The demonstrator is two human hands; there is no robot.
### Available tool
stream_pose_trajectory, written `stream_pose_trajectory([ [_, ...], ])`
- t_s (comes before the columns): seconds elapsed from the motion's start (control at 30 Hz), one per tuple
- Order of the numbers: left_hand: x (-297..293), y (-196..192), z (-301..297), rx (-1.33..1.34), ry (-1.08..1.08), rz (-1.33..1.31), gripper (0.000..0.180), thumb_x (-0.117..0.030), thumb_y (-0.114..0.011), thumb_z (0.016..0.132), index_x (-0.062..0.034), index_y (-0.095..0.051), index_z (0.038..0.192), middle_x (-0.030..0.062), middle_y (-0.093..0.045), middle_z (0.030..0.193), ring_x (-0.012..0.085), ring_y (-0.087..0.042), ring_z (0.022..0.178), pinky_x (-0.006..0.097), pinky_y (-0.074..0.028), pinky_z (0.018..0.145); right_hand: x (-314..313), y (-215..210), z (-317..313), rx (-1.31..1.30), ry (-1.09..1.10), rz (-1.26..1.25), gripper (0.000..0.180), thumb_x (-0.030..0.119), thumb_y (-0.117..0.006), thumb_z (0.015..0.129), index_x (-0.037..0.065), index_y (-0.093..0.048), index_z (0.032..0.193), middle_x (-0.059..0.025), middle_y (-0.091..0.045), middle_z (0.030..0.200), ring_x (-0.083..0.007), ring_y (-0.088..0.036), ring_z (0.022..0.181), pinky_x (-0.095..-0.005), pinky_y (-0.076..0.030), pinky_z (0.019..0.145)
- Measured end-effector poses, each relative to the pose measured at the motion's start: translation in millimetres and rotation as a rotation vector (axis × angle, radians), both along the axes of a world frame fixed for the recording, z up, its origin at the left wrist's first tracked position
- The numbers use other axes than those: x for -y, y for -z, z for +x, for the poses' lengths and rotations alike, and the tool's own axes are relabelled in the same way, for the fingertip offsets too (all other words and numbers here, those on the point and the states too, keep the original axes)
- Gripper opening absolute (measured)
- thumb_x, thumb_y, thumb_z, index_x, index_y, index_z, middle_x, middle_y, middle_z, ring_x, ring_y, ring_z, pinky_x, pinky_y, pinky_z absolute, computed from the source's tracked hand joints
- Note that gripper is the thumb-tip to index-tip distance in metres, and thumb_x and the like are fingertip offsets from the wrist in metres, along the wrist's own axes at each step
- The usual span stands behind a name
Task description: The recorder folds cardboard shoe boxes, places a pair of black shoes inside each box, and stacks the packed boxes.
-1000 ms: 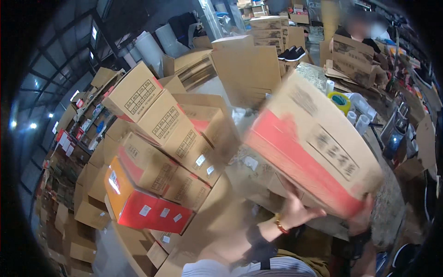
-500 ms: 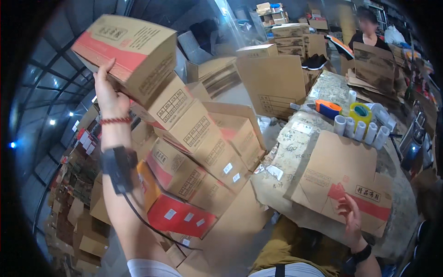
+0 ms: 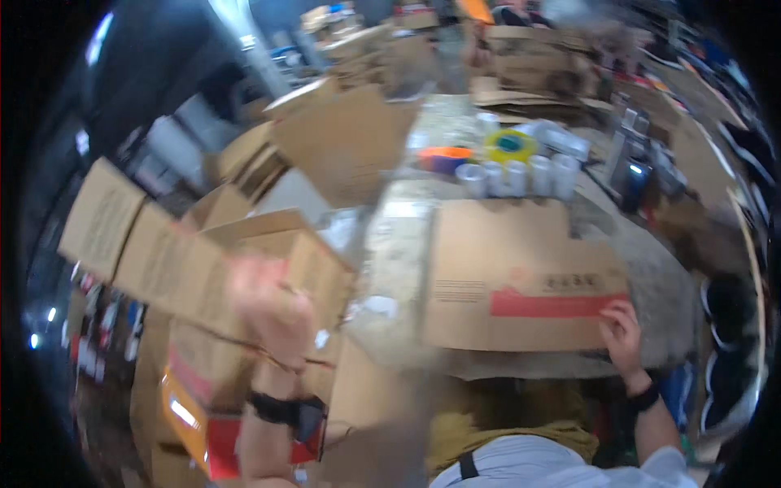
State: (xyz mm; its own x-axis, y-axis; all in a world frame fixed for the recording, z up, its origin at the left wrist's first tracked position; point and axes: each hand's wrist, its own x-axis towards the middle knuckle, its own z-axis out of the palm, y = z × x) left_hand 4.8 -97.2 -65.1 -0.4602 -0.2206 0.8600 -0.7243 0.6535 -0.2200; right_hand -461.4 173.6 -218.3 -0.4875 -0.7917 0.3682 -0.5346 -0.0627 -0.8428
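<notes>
My left hand (image 3: 272,305) is smeared by motion in front of the stacked cardboard shoe boxes, and its fingers cannot be made out. The box it held earlier appears to be the top shoe box (image 3: 102,218), tilted at the far left end of the stack. A flattened cardboard box (image 3: 529,268) with a red stripe lies on the worktable (image 3: 399,268). At its lower right corner, my right hand (image 3: 622,335) has bent fingers closed over the edge.
Behind the flat box stand several white tubes (image 3: 517,179), a yellow tape roll (image 3: 510,146) and an orange and blue tape dispenser (image 3: 446,158). An open carton (image 3: 346,142) borders the table's left side. Across the table is a stack of cardboard (image 3: 541,65), with a person partly visible behind.
My left hand has come off the raised shoe box and moved down and right. My right hand has shifted to the flat box's right corner. The whole view has turned right.
</notes>
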Motion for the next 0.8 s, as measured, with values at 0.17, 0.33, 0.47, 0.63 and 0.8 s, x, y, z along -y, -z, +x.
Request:
stream_pose_trajectory([
  [0.17,-54.1,169.5,-118.1,-0.215,0.141,1.116,0.068,-0.021,-0.066,0.081,-0.0020,-0.035,0.139,0.0243,-0.037,0.139,0.0379,-0.035,0.129,0.042,-0.028,0.107,-26.5,18.6,-21.6,-0.410,0.478,0.347,0.055,0.019,-0.079,0.067,0.010,-0.057,0.117,-0.0158,-0.047,0.128,-0.0331,-0.047,0.116,-0.0420,-0.038,0.097],
  [0.33,-69.9,186.2,-142.8,-0.500,0.329,1.481,0.069,-0.003,-0.057,0.086,0.0034,-0.020,0.144,0.0215,-0.029,0.147,0.0270,-0.029,0.136,0.036,-0.023,0.111,-43.1,16.8,-0.4,-0.150,0.219,0.468,0.090,0.047,-0.076,0.069,0.013,-0.035,0.142,-0.0219,-0.029,0.146,-0.0382,-0.032,0.133,-0.0482,-0.027,0.107],
  [0.47,-81.5,147.5,-142.9,-0.543,0.435,1.500,0.073,0.009,-0.056,0.080,0.0050,-0.021,0.144,0.0209,-0.032,0.145,0.0239,-0.032,0.134,0.033,-0.026,0.109,-50.1,16.9,-14.3,-0.427,0.280,0.554,0.092,0.055,-0.070,0.073,0.004,-0.034,0.141,-0.0233,-0.034,0.143,-0.0371,-0.035,0.132,-0.0503,-0.026,0.107],
  [0.63,-84.9,135.2,-140.5,-0.579,0.387,1.348,0.061,0.010,-0.057,0.077,0.0086,-0.038,0.135,0.0181,-0.050,0.132,0.0214,-0.049,0.120,0.031,-0.037,0.101,-27.3,-21.8,14.4,-0.381,0.187,0.063,0.067,0.028,-0.067,0.082,0.001,-0.040,0.136,-0.0229,-0.047,0.133,-0.0374,-0.044,0.125,-0.0494,-0.031,0.105],
  [0.8,-75.5,135.5,-136.0,-0.634,-0.053,1.445,0.045,-0.029,-0.053,0.095,0.0061,-0.051,0.123,0.0164,-0.057,0.122,0.0206,-0.052,0.113,0.035,-0.041,0.095,-11.8,-61.9,13.8,-0.441,0.098,-0.107,0.045,-0.003,-0.054,0.080,-0.001,-0.052,0.125,-0.0202,-0.056,0.124,-0.0361,-0.055,0.114,-0.0422,-0.042,0.099],
])
